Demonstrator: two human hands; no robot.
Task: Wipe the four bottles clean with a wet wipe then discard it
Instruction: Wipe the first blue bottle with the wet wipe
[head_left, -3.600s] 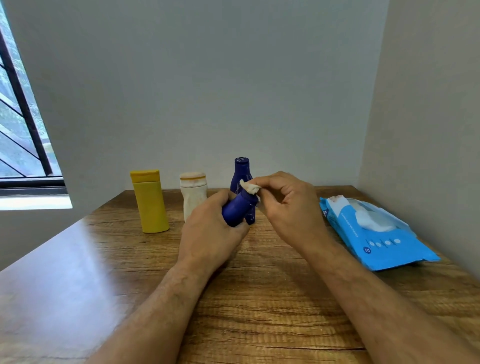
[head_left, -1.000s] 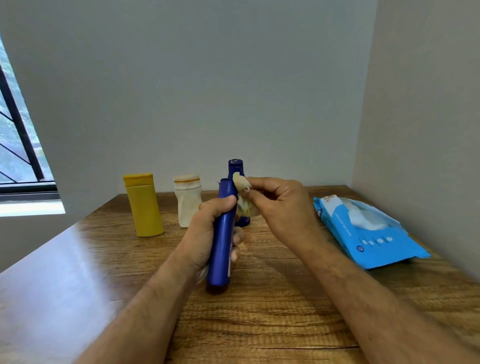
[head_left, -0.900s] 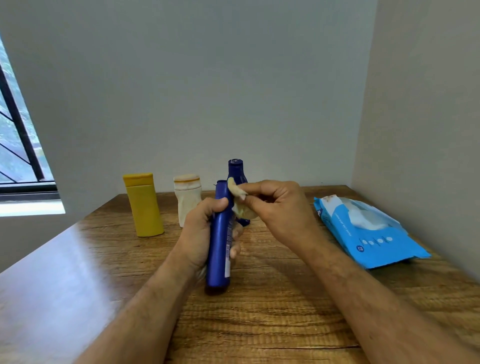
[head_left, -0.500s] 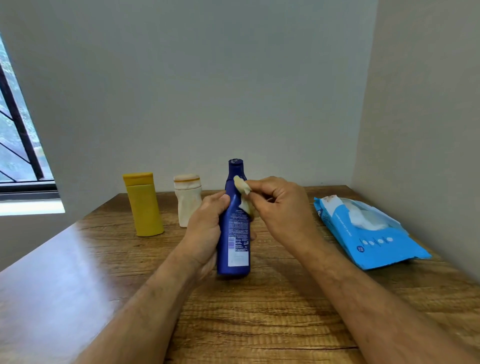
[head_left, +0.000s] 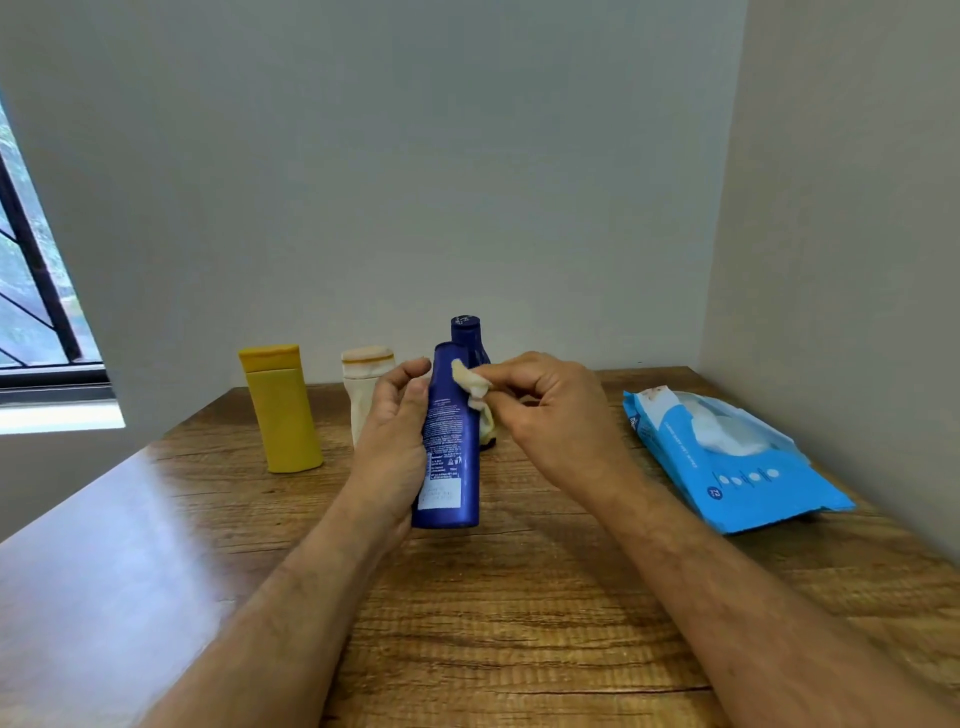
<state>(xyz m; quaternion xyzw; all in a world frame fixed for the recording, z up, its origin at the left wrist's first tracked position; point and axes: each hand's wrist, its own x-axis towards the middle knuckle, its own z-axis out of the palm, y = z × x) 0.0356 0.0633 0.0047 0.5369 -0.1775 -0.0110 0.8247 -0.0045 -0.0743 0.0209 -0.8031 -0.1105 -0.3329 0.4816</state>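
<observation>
My left hand (head_left: 395, 441) holds a tall blue bottle (head_left: 451, 452) upright above the wooden table (head_left: 519, 597), its printed back label facing me. My right hand (head_left: 550, 415) pinches a crumpled, yellowed wet wipe (head_left: 472, 387) against the bottle's upper right side. Behind it stands a second dark blue bottle (head_left: 466, 332), mostly hidden. A cream bottle (head_left: 363, 379) stands to the left, partly behind my left hand. A yellow bottle (head_left: 280, 408) stands further left.
A blue pack of wet wipes (head_left: 727, 462) lies open at the right, close to the side wall. A window (head_left: 31, 312) is at the far left. The back wall rises just behind the bottles.
The bottle went from tilted toward the wipe to upright, and has turned in my left hand. The wipe has stayed at its upper part. The other bottles have not moved.
</observation>
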